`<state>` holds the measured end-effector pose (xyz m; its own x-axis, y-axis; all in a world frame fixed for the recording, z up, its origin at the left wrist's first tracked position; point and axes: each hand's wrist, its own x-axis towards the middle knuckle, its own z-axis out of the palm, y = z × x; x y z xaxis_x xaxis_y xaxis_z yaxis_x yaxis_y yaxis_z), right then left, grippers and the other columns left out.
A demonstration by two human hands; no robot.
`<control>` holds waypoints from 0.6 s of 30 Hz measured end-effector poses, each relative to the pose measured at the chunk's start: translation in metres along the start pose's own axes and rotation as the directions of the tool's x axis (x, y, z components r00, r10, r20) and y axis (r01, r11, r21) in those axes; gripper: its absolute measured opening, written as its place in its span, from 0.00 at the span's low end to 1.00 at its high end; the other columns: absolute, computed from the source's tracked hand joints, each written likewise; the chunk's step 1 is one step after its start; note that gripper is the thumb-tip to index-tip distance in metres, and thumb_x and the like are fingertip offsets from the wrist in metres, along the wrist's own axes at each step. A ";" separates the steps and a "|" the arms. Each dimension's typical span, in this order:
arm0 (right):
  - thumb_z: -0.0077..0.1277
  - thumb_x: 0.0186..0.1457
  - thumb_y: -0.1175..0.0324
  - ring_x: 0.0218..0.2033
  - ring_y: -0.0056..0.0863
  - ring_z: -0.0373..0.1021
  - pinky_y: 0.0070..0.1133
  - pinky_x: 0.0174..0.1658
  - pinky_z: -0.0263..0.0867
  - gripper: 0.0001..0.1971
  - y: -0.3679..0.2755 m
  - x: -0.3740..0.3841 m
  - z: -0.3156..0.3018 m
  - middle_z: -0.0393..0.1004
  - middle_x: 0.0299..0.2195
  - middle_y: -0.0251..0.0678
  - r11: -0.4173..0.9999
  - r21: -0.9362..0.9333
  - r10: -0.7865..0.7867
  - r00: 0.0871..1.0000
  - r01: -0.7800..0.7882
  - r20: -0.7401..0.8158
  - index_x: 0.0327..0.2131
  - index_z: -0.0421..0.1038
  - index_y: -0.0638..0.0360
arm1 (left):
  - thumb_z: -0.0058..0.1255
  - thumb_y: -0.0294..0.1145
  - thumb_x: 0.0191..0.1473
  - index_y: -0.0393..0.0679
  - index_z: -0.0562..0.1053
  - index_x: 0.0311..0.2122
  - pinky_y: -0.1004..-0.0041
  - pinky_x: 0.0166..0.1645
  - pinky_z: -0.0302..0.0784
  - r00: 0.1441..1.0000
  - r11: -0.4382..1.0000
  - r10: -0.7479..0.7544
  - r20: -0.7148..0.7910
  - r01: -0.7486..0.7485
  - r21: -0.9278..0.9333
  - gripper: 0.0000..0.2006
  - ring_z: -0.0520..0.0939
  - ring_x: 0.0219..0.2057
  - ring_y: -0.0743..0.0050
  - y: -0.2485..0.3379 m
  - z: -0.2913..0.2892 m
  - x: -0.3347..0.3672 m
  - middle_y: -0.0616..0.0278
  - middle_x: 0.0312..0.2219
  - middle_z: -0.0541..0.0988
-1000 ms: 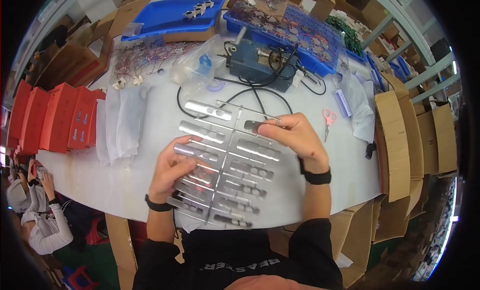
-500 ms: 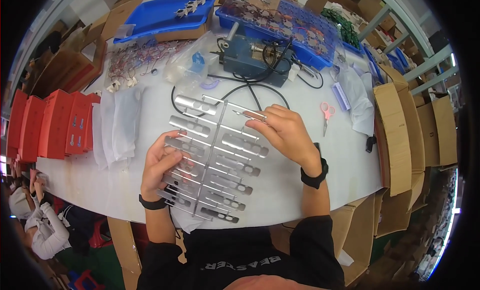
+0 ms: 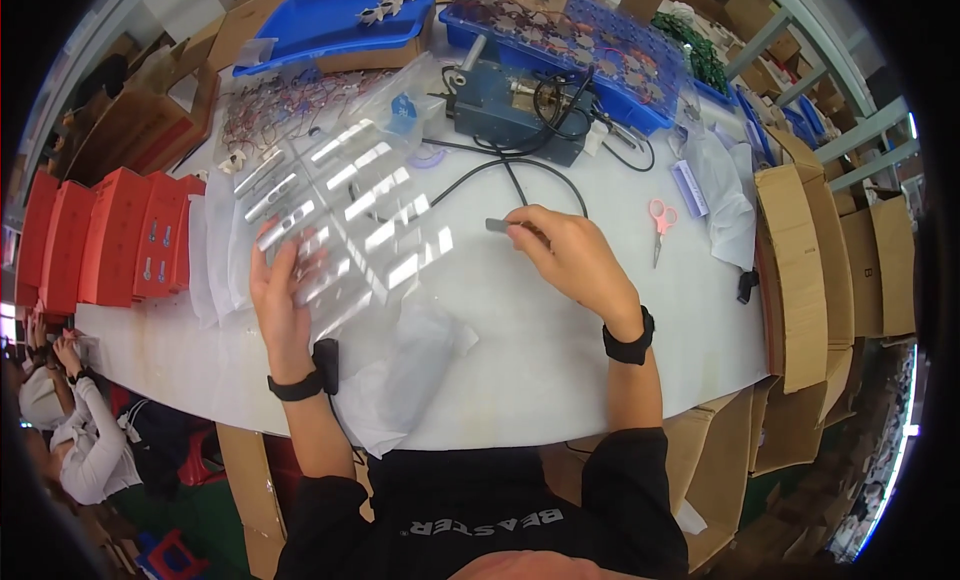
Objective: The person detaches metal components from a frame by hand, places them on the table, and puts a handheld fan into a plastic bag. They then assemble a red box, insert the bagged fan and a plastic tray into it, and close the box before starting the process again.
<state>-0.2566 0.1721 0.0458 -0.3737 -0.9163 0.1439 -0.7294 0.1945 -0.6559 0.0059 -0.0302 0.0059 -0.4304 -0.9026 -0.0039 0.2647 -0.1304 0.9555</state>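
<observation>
My left hand [image 3: 280, 300] grips the lower left side of a clear, ridged tray [image 3: 375, 275] and holds it tilted above the table. Shiny metal plates with holes [image 3: 284, 226] sit in rows on its left side; strong glints blur what lies in the right rows. My right hand [image 3: 578, 265] is closed in a pinch on a small flat grey metal plate [image 3: 496, 224], apart from the tray and to its right. Below the tray lies a crumpled clear plastic bag [image 3: 415, 355], with a black object [image 3: 326, 365] beside my left wrist.
Pink scissors [image 3: 660, 225] and a purple-white box [image 3: 689, 189] lie at right. A blue-grey machine [image 3: 510, 115] with black cables stands behind, near blue trays [image 3: 335, 25] of parts. Red boxes [image 3: 112, 238] line the left, cardboard cartons [image 3: 795, 275] the right. Another person [image 3: 95, 450] sits far left.
The tray has swung up and left with my left hand, tilting so it glares. My right hand has come away from it with the metal plate; the plastic bag beneath shows more.
</observation>
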 end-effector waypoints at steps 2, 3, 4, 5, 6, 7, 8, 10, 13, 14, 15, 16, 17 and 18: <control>0.50 0.61 0.68 0.30 0.37 0.73 0.29 0.34 0.68 0.09 -0.003 0.000 0.005 0.77 0.28 0.40 0.990 0.109 0.084 0.992 -0.094 0.093 0.41 0.73 0.61 | 0.51 0.30 0.60 0.33 0.59 0.61 0.66 0.38 0.82 0.995 0.998 0.049 -0.087 -0.052 -0.036 0.27 0.83 0.35 0.64 -0.013 0.000 0.004 0.44 0.43 0.78; 0.49 0.62 0.68 0.30 0.38 0.73 0.29 0.35 0.68 0.09 -0.005 0.000 0.007 0.77 0.28 0.41 0.977 0.152 0.126 0.982 -0.147 0.142 0.42 0.73 0.62 | 0.51 0.30 0.60 0.32 0.59 0.61 0.66 0.41 0.81 0.991 0.989 0.065 -0.119 -0.047 0.143 0.27 0.83 0.37 0.64 -0.016 -0.004 0.006 0.45 0.44 0.78; 0.48 0.62 0.68 0.29 0.39 0.73 0.29 0.35 0.68 0.10 -0.008 0.000 0.009 0.77 0.29 0.42 0.960 0.192 0.165 0.967 -0.202 0.193 0.42 0.73 0.63 | 0.52 0.30 0.60 0.32 0.60 0.61 0.66 0.44 0.79 0.985 0.948 0.085 -0.149 -0.034 0.317 0.27 0.82 0.38 0.65 -0.019 -0.008 0.006 0.46 0.46 0.77; 0.47 0.63 0.68 0.29 0.40 0.74 0.29 0.36 0.68 0.10 -0.010 0.000 0.012 0.78 0.30 0.43 0.939 0.228 0.200 0.949 -0.257 0.244 0.43 0.72 0.64 | 0.52 0.31 0.59 0.31 0.60 0.61 0.66 0.46 0.78 0.979 0.877 0.108 -0.173 -0.012 0.480 0.27 0.82 0.40 0.66 -0.019 -0.012 0.005 0.46 0.48 0.76; 0.47 0.63 0.68 0.29 0.40 0.74 0.29 0.36 0.68 0.10 -0.009 0.000 0.014 0.78 0.30 0.43 0.938 0.230 0.201 0.947 -0.259 0.250 0.43 0.72 0.64 | 0.52 0.31 0.59 0.31 0.60 0.61 0.66 0.46 0.78 0.979 0.876 0.105 -0.178 -0.006 0.483 0.27 0.82 0.40 0.66 -0.015 -0.012 0.002 0.46 0.48 0.76; 0.47 0.62 0.68 0.31 0.40 0.74 0.28 0.37 0.68 0.10 -0.009 0.001 0.017 0.78 0.31 0.43 0.959 0.191 0.164 0.959 -0.210 0.231 0.43 0.72 0.64 | 0.53 0.31 0.59 0.32 0.61 0.61 0.67 0.48 0.77 0.967 0.760 0.151 -0.204 0.018 0.649 0.27 0.81 0.42 0.65 -0.008 -0.012 -0.001 0.47 0.48 0.76; 0.47 0.62 0.68 0.32 0.41 0.73 0.28 0.38 0.68 0.10 -0.008 0.002 0.018 0.77 0.32 0.42 0.976 0.151 0.126 0.969 -0.160 0.212 0.42 0.73 0.64 | 0.54 0.32 0.59 0.32 0.62 0.61 0.68 0.49 0.75 0.955 0.613 0.202 -0.218 0.050 0.788 0.28 0.80 0.44 0.65 0.002 -0.010 -0.004 0.48 0.48 0.77; 0.47 0.62 0.68 0.34 0.41 0.73 0.28 0.39 0.68 0.10 -0.003 0.001 0.025 0.77 0.33 0.42 0.988 0.118 0.080 0.978 -0.105 0.194 0.42 0.73 0.64 | 0.55 0.32 0.59 0.33 0.62 0.61 0.69 0.51 0.74 0.940 0.435 0.259 -0.222 0.091 0.896 0.28 0.80 0.46 0.65 0.023 -0.007 -0.015 0.50 0.48 0.77; 0.49 0.60 0.68 0.39 0.41 0.72 0.29 0.43 0.68 0.10 0.025 -0.004 0.042 0.75 0.35 0.41 0.971 -0.109 -0.188 0.962 0.212 0.200 0.42 0.74 0.62 | 0.59 0.35 0.56 0.36 0.66 0.60 0.70 0.51 0.73 0.994 0.622 0.073 -0.082 0.018 0.783 0.29 0.78 0.47 0.58 0.038 0.013 -0.046 0.50 0.47 0.77; 0.49 0.60 0.68 0.39 0.41 0.72 0.29 0.43 0.68 0.10 0.027 -0.004 0.042 0.75 0.35 0.41 0.972 -0.111 -0.182 0.963 0.207 0.197 0.42 0.74 0.62 | 0.61 0.36 0.54 0.39 0.67 0.59 0.68 0.48 0.74 0.953 0.556 0.101 0.284 -0.291 0.779 0.29 0.78 0.45 0.56 0.030 0.019 -0.053 0.49 0.44 0.77; 0.49 0.59 0.69 0.40 0.41 0.71 0.29 0.44 0.68 0.10 0.030 -0.003 0.041 0.75 0.35 0.41 0.978 -0.079 -0.170 0.960 0.191 0.222 0.42 0.74 0.61 | 0.63 0.38 0.52 0.43 0.69 0.58 0.66 0.46 0.76 0.787 0.483 0.098 0.609 -0.573 0.662 0.29 0.77 0.43 0.53 0.019 0.025 -0.060 0.49 0.40 0.77; 0.50 0.59 0.69 0.41 0.41 0.71 0.30 0.45 0.67 0.09 0.032 -0.002 0.041 0.74 0.36 0.41 0.982 -0.046 -0.165 0.954 0.182 0.249 0.41 0.74 0.61 | 0.64 0.39 0.50 0.45 0.70 0.57 0.63 0.45 0.76 0.703 0.456 0.002 0.711 -0.634 0.625 0.29 0.77 0.43 0.52 0.011 0.038 -0.067 0.49 0.41 0.77; 0.50 0.58 0.69 0.42 0.41 0.70 0.30 0.46 0.67 0.09 0.033 -0.002 0.041 0.74 0.36 0.41 0.985 -0.013 -0.160 0.948 0.170 0.276 0.40 0.74 0.60 | 0.65 0.41 0.48 0.47 0.72 0.55 0.60 0.44 0.76 0.602 0.436 -0.097 0.792 -0.690 0.578 0.28 0.77 0.42 0.50 0.005 0.047 -0.072 0.49 0.42 0.77; 0.50 0.58 0.69 0.42 0.41 0.70 0.30 0.46 0.67 0.09 0.033 -0.002 0.039 0.74 0.36 0.41 0.985 -0.014 -0.164 0.948 0.174 0.273 0.40 0.74 0.60 | 0.65 0.41 0.48 0.47 0.72 0.55 0.60 0.44 0.76 0.602 0.433 -0.093 0.793 -0.693 0.577 0.28 0.77 0.42 0.50 0.003 0.052 -0.073 0.49 0.42 0.77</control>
<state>-0.2572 0.1665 -0.0052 -0.0783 -0.9961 0.0416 -0.7915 0.0368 -0.6100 -0.0061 0.0568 0.0247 -0.9681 -0.2057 0.1428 -0.0847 0.8056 0.5864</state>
